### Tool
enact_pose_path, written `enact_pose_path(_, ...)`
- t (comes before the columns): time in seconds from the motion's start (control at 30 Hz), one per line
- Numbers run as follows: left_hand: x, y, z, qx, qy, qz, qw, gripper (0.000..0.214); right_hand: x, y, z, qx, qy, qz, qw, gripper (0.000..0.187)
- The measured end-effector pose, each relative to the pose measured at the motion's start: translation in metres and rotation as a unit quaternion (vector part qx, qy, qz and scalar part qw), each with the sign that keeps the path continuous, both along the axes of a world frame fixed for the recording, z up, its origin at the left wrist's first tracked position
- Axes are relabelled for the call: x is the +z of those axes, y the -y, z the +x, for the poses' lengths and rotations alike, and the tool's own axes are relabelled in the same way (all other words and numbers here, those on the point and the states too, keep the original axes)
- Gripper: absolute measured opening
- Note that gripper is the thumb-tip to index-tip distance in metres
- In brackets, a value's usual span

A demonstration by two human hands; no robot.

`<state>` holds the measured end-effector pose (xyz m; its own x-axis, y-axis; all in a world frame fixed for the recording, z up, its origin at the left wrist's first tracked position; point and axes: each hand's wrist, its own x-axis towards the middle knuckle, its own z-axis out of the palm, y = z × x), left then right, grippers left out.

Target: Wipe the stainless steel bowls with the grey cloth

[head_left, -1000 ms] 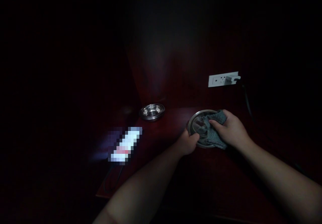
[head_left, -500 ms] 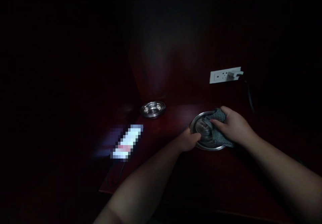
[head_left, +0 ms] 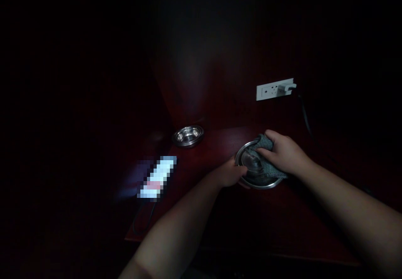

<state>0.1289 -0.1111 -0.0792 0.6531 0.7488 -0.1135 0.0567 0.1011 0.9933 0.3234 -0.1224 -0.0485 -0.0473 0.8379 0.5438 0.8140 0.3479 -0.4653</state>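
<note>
A shiny metal bowl (head_left: 253, 165) is held up over the dark red table. My left hand (head_left: 230, 174) is closed on its left rim, thumb inside and fingers underneath. In my right hand (head_left: 284, 151) is a grey-green cloth (head_left: 267, 153), bunched and pressed against the right side of the bowl's inside. The cloth covers part of the rim and hangs past its lower right edge. Farther left, a small stack of metal bowls (head_left: 188, 136) rests on the table, apart from both hands.
A bright, blurred-out screen (head_left: 157, 177) lies at the left with a thin cable (head_left: 134, 222) near it. A white wall socket (head_left: 274, 89) holds a plug, whose cord (head_left: 304, 116) hangs down. The table's front edge (head_left: 251, 252) runs below my arms. Surroundings are very dark.
The view has shifted slightly, so the socket sits lower left-of-before and higher. My right hand and the cloth have moved a little left and up along the bowl. Both grips stay the same.
</note>
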Motion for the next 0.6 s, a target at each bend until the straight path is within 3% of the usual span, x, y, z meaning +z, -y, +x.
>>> enact_pose_path(0.13,-0.009,-0.001,0.005,0.021,0.01,0.004,1.0,0.063,0.002,0.0,-0.002,0.013,-0.013,0.0,1.0,0.026)
enact_pose_path(0.33,-0.015,-0.008,0.017,0.125,0.162,0.065,0.977,0.044,0.002,-0.007,-0.001,-0.027,-0.132,0.004,0.991,0.024)
enact_pose_path(0.47,-0.011,-0.006,0.02,0.149,0.209,0.1,0.961,0.055,-0.003,-0.012,-0.002,-0.052,-0.257,-0.025,0.965,0.021)
enact_pose_path(0.6,-0.01,0.001,0.021,0.164,0.189,0.123,0.96,0.062,-0.011,-0.015,-0.009,-0.026,-0.372,-0.068,0.925,0.026)
